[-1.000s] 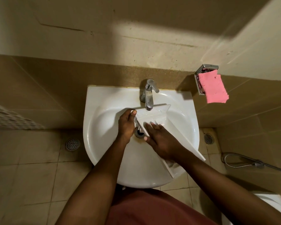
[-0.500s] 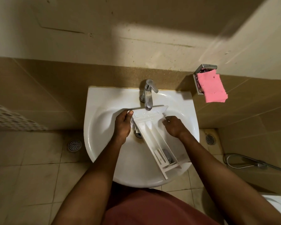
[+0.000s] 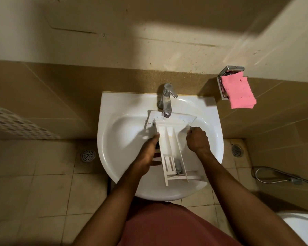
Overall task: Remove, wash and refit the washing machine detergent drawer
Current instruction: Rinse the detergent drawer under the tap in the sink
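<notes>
Your detergent drawer (image 3: 169, 139) lies between left hand (image 3: 148, 155), gripping one wall, and right hand (image 3: 196, 139), curled on the other; one drawer, one sink (image 3: 105, 121), one tap (image 3: 166, 100).

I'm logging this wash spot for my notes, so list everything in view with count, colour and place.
detergent drawer: one, white, over the wash basin, front end under the tap
wash basin: one, white, against the tiled wall
tap: one, chrome, back of the basin
cloth: one, pink, draped on the wall holder
wall holder: one, chrome, right of the basin
floor drains: two, metal, left and right of the basin
hose: one, chrome, floor, far right
perforated panel: one, white, left edge
left hand: holds the drawer's left side
right hand: grips the drawer's right edge
</notes>
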